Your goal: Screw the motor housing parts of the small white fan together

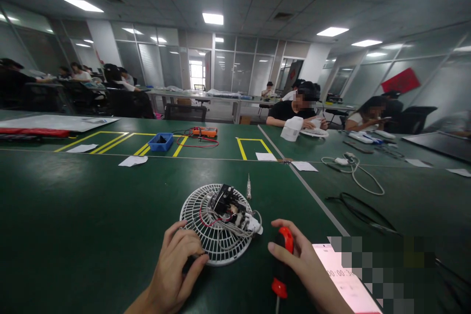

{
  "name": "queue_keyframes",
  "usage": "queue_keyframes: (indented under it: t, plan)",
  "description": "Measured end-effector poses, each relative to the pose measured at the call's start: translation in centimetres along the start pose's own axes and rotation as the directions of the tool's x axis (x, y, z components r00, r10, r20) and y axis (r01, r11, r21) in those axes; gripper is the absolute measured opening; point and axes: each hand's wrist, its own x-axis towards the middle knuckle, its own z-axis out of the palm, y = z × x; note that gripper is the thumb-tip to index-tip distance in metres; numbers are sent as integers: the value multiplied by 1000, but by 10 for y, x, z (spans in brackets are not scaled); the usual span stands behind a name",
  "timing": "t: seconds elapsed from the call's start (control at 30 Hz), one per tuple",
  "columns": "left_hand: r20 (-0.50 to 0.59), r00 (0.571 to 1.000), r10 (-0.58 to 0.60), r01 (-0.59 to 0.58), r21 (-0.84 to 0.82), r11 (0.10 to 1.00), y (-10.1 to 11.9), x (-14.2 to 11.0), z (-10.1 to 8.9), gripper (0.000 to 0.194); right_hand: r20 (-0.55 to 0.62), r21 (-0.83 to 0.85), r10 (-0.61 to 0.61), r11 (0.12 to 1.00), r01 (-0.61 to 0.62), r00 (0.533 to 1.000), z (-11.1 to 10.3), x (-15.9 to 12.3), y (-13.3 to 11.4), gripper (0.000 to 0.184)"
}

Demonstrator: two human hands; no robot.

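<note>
A round white fan grille lies on the green table, with a black motor assembly, wires and a white plastic part resting on it. At its near left rim is my left hand, fingers curled around a small dark thing I cannot make out. My right hand, just right of the grille, grips a red and black screwdriver by the handle. The screwdriver's shaft points down toward me and runs out of the frame. Beyond the grille lies a slim clear-handled screwdriver.
A lit phone screen is beside my right forearm. Farther off are a blue bin, an orange multimeter and paper slips. Cables lie to the right. Across the table a person works on another white grille.
</note>
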Motion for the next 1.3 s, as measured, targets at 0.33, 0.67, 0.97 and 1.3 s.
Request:
queue_keyframes:
  t: [0.33,0.67,0.97,1.3]
  plan:
    - [-61,996,72,-71,12,997,-8,0,0,20,-74,529,306,819,-223,949,22,-4,-1,47]
    - [-91,982,163,-164,-7,986,-9,3,3,30,-221,694,416,702,-157,882,21,0,3,53]
    - [-147,983,107,-112,-26,993,-5,6,6,35,-249,676,400,724,-137,882,25,-1,-1,56]
    - [-189,974,122,-131,-41,990,-6,4,6,46,-270,605,275,794,-60,922,25,-6,1,41]
